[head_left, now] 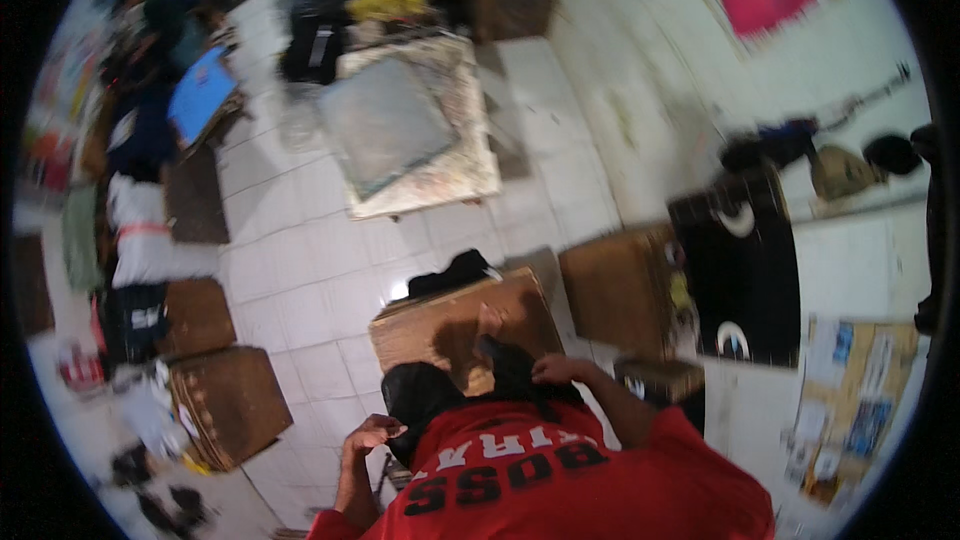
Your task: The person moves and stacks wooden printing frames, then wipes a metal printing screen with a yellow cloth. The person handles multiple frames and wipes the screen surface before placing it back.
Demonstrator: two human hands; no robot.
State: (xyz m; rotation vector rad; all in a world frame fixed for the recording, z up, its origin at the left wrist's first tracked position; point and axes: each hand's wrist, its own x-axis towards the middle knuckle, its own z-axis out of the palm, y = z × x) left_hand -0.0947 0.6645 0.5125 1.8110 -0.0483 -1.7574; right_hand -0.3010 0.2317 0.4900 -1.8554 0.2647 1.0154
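Observation:
My left hand point(374, 433) is beside my left knee, its fingers drawn together; a small pale spot at the fingertips is too blurred to name. My right hand point(556, 370) is at my right thigh, fingers curled against the dark cloth of my trousers point(425, 388). Whether it grips anything is hidden. In front of my knees stands a brown box-like stack point(415, 335) with a flat top. My bare foot point(490, 320) shows over it. A black cloth point(450, 273) lies along its far edge.
Ahead stands a low, stained pale table point(470, 155) with a grey sheet point(388, 125) on it. Brown stacks stand at right point(615, 290) and left point(230, 405). A black panel point(740, 265) leans at the right wall. Bags and folded cloth line the left.

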